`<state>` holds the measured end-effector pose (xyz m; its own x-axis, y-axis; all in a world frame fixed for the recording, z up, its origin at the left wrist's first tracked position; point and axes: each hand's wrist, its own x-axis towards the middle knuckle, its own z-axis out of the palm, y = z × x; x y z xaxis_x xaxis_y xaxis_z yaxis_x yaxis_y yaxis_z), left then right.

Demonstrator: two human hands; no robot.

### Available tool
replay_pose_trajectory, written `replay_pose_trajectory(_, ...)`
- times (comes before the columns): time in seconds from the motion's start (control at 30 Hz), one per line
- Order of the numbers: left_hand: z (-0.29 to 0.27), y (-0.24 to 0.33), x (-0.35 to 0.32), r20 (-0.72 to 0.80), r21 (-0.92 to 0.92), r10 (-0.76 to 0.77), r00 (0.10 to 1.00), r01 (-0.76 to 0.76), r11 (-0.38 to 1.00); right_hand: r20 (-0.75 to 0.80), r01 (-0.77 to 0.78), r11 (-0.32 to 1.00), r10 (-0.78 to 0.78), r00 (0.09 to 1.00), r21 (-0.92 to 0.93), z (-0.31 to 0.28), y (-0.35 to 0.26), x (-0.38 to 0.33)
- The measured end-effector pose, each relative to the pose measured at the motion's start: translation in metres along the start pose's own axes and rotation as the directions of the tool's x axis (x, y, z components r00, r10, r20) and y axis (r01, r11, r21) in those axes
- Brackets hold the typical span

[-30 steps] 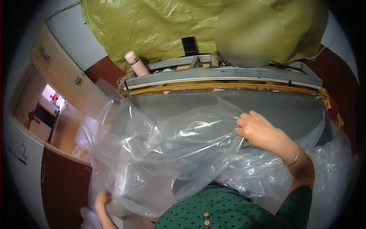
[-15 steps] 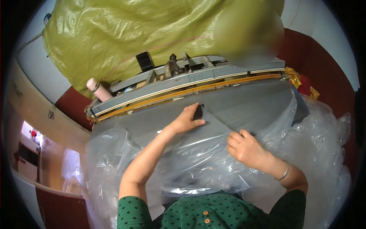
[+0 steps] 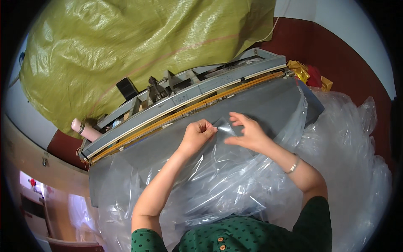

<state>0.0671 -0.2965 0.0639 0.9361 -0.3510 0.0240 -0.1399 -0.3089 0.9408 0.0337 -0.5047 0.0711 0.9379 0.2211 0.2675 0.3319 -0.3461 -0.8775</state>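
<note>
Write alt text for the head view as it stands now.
A person's left hand pinches clear plastic film spread over a grey surface, while the right hand is open beside it. Beyond them runs a long grey metal frame, with a pink bottle near its left end and a yellow-green sheet behind.

Faint handwritten marks [image 3: 181, 99] stand on the grey metal rail [image 3: 202, 88], too unclear to read.
</note>
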Motion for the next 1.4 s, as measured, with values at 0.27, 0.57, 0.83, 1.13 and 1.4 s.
replay_pose_trajectory(0.27,-0.026,-0.013,-0.047,0.479,-0.004,-0.283,0.831,0.325,0.946,-0.255,-0.124,0.892,0.01,0.967,-0.435,-0.035,0.071,0.035)
replay_pose_trajectory(0.57,-0.072,-0.043,-0.13,0.403,0.057,-0.388,0.829,0.4,0.915,-0.556,-0.436,0.369,-0.341,0.758,-0.821,-0.203,0.177,0.035)
replay_pose_trajectory(0.83,-0.089,-0.024,-0.181,0.3,0.446,-0.446,0.843,0.29,0.847,-0.717,-0.58,0.514,-0.103,0.69,-0.632,-0.216,0.204,0.047)
replay_pose_trajectory(1.13,-0.149,-0.044,-0.345,-0.309,0.313,-0.745,0.592,0.803,0.508,-0.678,-0.624,0.422,0.029,0.734,-0.658,-0.219,0.204,0.049)
replay_pose_trajectory(1.4,-0.218,0.049,-0.457,-0.648,0.015,-0.449,0.615,0.6,0.8,-0.619,-0.5,0.474,-0.131,0.774,-0.725,-0.242,0.257,0.058)
